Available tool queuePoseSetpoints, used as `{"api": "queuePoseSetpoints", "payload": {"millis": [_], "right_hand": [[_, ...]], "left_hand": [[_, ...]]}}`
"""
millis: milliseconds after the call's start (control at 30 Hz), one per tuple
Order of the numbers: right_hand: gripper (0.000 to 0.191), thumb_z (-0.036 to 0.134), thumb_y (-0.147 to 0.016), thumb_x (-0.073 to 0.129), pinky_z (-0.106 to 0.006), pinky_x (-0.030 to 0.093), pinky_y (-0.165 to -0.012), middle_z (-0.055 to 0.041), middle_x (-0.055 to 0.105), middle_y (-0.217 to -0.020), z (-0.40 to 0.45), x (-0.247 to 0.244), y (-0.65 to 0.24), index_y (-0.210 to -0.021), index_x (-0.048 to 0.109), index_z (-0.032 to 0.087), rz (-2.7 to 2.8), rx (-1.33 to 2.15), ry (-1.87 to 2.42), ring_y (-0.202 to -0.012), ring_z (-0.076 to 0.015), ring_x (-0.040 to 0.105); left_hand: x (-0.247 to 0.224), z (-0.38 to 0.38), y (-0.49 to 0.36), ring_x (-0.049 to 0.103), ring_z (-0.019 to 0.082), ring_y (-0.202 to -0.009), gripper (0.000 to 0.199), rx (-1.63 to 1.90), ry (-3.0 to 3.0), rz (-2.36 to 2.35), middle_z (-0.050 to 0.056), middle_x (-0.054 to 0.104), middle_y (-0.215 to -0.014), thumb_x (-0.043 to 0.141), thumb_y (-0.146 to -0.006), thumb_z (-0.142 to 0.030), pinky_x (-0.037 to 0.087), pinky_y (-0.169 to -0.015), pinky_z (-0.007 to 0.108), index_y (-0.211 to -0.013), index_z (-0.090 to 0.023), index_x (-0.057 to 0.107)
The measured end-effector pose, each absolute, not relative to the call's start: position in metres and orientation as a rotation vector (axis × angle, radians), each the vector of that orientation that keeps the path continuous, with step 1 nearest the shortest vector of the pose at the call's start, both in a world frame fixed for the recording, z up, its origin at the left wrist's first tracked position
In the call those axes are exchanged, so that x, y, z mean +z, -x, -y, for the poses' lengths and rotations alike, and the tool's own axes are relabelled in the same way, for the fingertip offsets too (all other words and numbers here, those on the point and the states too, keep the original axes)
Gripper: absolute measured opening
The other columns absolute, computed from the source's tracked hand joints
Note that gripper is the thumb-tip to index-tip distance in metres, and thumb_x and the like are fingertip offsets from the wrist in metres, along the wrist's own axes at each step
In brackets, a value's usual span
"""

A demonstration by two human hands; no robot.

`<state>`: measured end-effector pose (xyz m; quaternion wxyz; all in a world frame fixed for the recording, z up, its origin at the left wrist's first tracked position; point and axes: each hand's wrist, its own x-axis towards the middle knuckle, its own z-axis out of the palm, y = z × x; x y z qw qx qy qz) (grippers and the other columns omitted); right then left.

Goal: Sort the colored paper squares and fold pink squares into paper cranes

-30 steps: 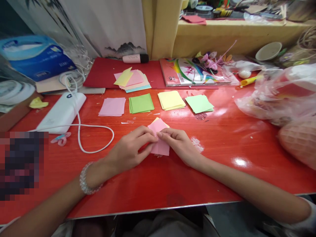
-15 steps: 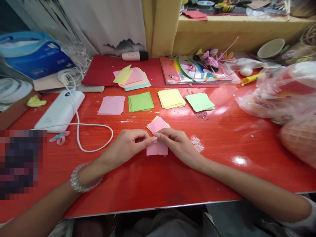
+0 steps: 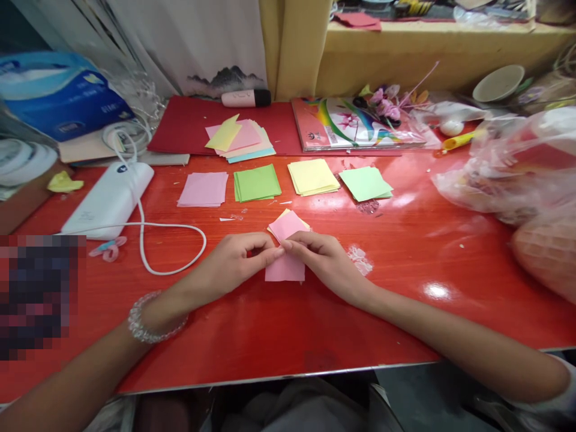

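Between my two hands is a pink square of paper (image 3: 285,270), its far edge pinched by the fingertips. My left hand (image 3: 245,258) has thumb and index finger closed at that edge, and the thumb tips of both hands nearly meet. My right hand (image 3: 321,258) is closed on the same edge from the other side. Just beyond the fingers, a small stack with a pink sheet on top (image 3: 288,224) lies turned cornerwise, with yellow showing under it. Fingers partly cover both papers.
Across the red table lie mauve (image 3: 203,189), green (image 3: 257,183), yellow (image 3: 314,177) and pale green (image 3: 366,183) paper stacks. A white power bank (image 3: 108,201) with a looped cable lies left. Books (image 3: 355,126) and mixed paper sheets (image 3: 245,141) lie behind; plastic bags (image 3: 508,162) are right.
The pink paper's near edge has shifted slightly left. Both hands keep their pinch in almost the same place, and the view has tilted a little.
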<state>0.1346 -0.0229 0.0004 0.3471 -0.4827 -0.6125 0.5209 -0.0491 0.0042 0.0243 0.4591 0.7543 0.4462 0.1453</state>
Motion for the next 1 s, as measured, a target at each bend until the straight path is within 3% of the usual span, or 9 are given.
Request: {"api": "queuePoseSetpoints", "payload": {"millis": [200, 333, 433, 533, 767, 867, 1000], "right_hand": [[0.022, 0.040, -0.086, 0.054, -0.022, 0.037, -0.062, 0.0007, 0.056, -0.074, 0.0227, 0.0006, -0.1339, -0.080, 0.059, 0.019, 1.432, 1.433, 1.217, -0.069, -0.0113, 0.049], [0.023, 0.039, -0.088, 0.050, -0.023, 0.039, -0.064, 0.0005, 0.058, -0.078, 0.0233, 0.0014, -0.1331, -0.081, 0.060, 0.020, 1.397, 1.408, 1.227, -0.072, -0.0116, 0.051], [0.022, 0.040, -0.088, 0.052, -0.024, 0.042, -0.068, -0.0003, 0.062, -0.087, 0.0241, 0.0019, -0.1333, -0.094, 0.064, 0.022, 1.361, 1.401, 1.221, -0.080, -0.0132, 0.055], [0.027, 0.038, -0.085, 0.056, -0.026, 0.042, -0.065, -0.0007, 0.065, -0.086, 0.0244, 0.0004, -0.1341, -0.106, 0.064, 0.023, 1.437, 1.413, 1.243, -0.077, -0.0146, 0.057], [0.020, 0.030, -0.087, 0.054, -0.027, 0.043, -0.074, -0.0016, 0.068, -0.092, 0.0229, -0.0025, -0.1350, -0.095, 0.068, 0.020, 1.505, 1.386, 1.202, -0.086, -0.0154, 0.059], [0.023, 0.027, -0.087, 0.054, -0.024, 0.039, -0.063, 0.0007, 0.061, -0.080, 0.0229, -0.0039, -0.1349, -0.106, 0.064, 0.020, 1.509, 1.360, 1.214, -0.070, -0.0105, 0.052], [0.030, 0.024, -0.088, 0.054, -0.023, 0.031, -0.052, 0.0057, 0.034, -0.063, 0.0231, -0.0064, -0.1347, -0.118, 0.055, 0.020, 1.519, 1.358, 1.121, -0.056, -0.0084, 0.034]], "left_hand": [[0.0209, -0.0029, 0.0474, 0.043, 0.010, -0.062, 0.034, 0.349, -1.842, -1.173, -0.004, 0.049, -0.067, 0.048, -0.086, -0.048, 0.033, -0.057, 0.021, -0.073, -0.018, 0.055], [0.0197, -0.0029, 0.0472, 0.040, 0.009, -0.059, 0.036, 0.335, -1.748, -1.163, -0.005, 0.044, -0.063, 0.052, -0.083, -0.048, 0.031, -0.054, 0.020, -0.066, -0.017, 0.053], [0.0207, -0.0039, 0.0488, 0.041, 0.008, -0.058, 0.036, 0.349, -1.648, -1.155, -0.005, 0.044, -0.060, 0.056, -0.081, -0.047, 0.032, -0.054, 0.020, -0.062, -0.016, 0.051], [0.0219, -0.0054, 0.0509, 0.046, 0.009, -0.059, 0.034, 0.367, -1.565, -1.130, -0.004, 0.050, -0.060, 0.058, -0.080, -0.045, 0.035, -0.056, 0.021, -0.062, -0.016, 0.054], [0.0221, -0.0088, 0.0523, 0.047, 0.010, -0.062, 0.032, 0.343, -1.587, -1.138, -0.004, 0.052, -0.062, 0.058, -0.080, -0.043, 0.036, -0.059, 0.022, -0.063, -0.016, 0.057], [0.0227, -0.0090, 0.0516, 0.048, 0.010, -0.067, 0.030, 0.337, -1.664, -1.147, -0.004, 0.056, -0.070, 0.055, -0.082, -0.046, 0.035, -0.061, 0.022, -0.073, -0.018, 0.060], [0.0230, -0.0076, 0.0515, 0.053, 0.013, -0.080, 0.031, 0.355, -1.637, -1.125, -0.003, 0.062, -0.084, 0.052, -0.085, -0.048, 0.038, -0.070, 0.023, -0.085, -0.020, 0.065]]}}
